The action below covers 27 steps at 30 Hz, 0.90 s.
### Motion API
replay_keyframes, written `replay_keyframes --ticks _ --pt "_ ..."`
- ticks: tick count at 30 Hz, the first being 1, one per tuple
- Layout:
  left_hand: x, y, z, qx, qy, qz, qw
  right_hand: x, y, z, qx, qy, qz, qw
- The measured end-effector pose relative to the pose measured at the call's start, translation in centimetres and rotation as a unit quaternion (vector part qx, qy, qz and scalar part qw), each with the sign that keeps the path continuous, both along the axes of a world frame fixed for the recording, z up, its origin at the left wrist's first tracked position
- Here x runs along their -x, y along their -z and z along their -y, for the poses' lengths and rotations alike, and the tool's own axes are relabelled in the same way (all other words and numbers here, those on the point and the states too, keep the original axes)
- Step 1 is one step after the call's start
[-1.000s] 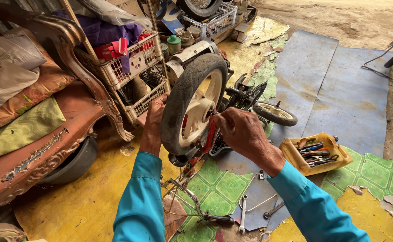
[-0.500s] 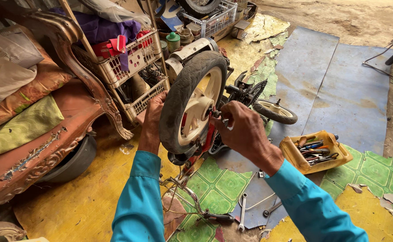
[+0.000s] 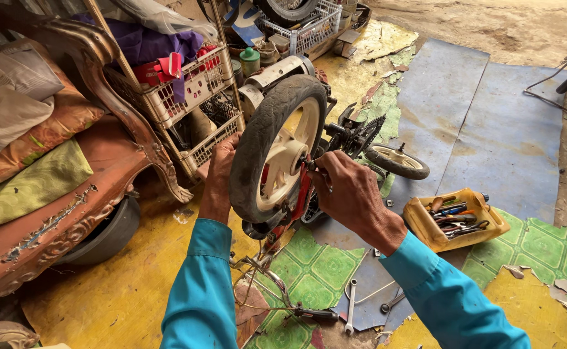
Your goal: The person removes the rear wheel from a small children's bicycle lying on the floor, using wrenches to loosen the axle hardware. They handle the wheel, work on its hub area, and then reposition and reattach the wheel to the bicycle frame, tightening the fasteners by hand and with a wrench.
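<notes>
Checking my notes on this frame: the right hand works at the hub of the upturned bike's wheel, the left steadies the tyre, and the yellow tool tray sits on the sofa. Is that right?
One detail is off. The yellow tool tray lies on the floor mats to the person's right, not on the sofa, as the head view shows. The right hand is at the hub of the wheel, and the left hand steadies the tyre.

The tyre [image 3: 257, 152] is matt, dusty grey rubber around a smooth cream plastic rim [image 3: 288, 161]. The sleeves [image 3: 200, 284] are soft teal cloth. The yellow tray [image 3: 454, 220] looks like scuffed plastic holding metal tools. The spanner [image 3: 350, 307] on the floor is bare, dull metal.
</notes>
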State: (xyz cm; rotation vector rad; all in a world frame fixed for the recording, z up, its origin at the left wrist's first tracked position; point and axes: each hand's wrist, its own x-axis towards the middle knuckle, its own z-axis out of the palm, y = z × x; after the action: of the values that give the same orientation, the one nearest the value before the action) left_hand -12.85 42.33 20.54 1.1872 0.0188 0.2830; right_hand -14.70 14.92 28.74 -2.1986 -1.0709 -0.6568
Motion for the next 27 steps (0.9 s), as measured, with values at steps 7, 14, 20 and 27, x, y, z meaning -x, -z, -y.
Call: replay_keyframes --ticks 7,14,20,27 --pt "5.6 -10.7 2.7 -0.246 -0.353 0.040 0.902 -0.9 -0.9 0.9 -0.039 -0.035 -0.138 0.989" --pt "10.6 -15.7 11.9 -0.585 -0.189 0.315 0.723 -2.8 0.3 1.3 -0.086 -0.125 -0.221 0.963" --pt "9.4 -15.1 14.4 -0.753 -0.136 0.184 0.617 -3.4 0.9 1.8 -0.082 -0.081 -0.287 0.951" --pt "7.5 -12.6 14.4 -0.744 -0.185 0.173 0.618 -3.0 1.2 1.6 -0.124 -0.091 -0.247 0.957"
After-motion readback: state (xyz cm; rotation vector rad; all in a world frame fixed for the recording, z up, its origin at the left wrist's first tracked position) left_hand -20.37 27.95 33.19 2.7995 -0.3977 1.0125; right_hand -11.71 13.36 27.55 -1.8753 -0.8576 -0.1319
